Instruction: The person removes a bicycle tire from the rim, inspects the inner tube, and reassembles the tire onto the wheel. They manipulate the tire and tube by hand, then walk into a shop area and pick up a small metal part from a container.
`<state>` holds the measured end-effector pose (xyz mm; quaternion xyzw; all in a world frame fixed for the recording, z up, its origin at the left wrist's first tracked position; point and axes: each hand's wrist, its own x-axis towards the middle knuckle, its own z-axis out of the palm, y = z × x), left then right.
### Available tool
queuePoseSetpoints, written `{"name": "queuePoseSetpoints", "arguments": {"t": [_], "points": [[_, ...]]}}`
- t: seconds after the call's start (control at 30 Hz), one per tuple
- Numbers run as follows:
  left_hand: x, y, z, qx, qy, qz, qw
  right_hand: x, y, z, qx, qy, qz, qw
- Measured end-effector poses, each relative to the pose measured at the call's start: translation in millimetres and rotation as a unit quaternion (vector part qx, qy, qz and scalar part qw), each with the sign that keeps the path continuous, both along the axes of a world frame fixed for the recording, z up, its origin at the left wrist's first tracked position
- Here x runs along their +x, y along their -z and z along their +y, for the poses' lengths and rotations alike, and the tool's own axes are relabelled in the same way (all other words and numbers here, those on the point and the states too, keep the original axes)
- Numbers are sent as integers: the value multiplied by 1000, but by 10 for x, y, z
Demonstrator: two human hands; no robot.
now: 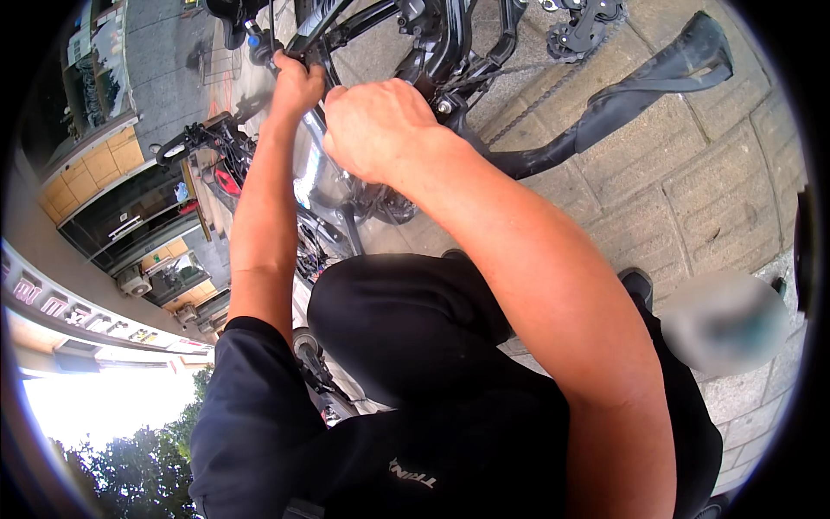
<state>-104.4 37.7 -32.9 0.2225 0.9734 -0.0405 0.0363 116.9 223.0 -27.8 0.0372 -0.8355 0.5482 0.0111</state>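
Note:
At the top left of centre, my left hand (298,84) is closed against the black bicycle frame (452,39), its thumb and a finger bent. What it grips is mostly hidden. My right hand (373,125) is a fist beside it, back of the hand towards me. Anything inside that fist is hidden. A shiny tube (309,164) runs down below both hands. To the right of the frame hang a chain (538,101) and a rear derailleur (577,33). A long black curved part (631,99) with a loose, wrapped-looking end reaches out to the right.
Stone paving (692,195) lies under the bicycle and to the right. My bent knee (389,316) is close below my hands. Another bicycle (212,143) stands at the left, with shopfronts (130,221) behind it. A blurred round patch (724,324) appears at the lower right.

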Motion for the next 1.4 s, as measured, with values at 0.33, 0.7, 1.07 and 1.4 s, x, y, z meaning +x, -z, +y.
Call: {"name": "queuePoseSetpoints", "arguments": {"t": [0.33,0.7,1.07,1.4], "points": [[-97,30,-117,-2,16,10,1000,-26,38,-24,-3,2,12,1000],[198,-20,107,565,-175,-339,732,-10,37,26,4,-13,9,1000],[257,-49,408,497,-363,-326,718,12,5,19,-6,-15,30,999],[126,6,464,490,-358,-337,719,2,22,30,-4,-15,24,1000]]}}
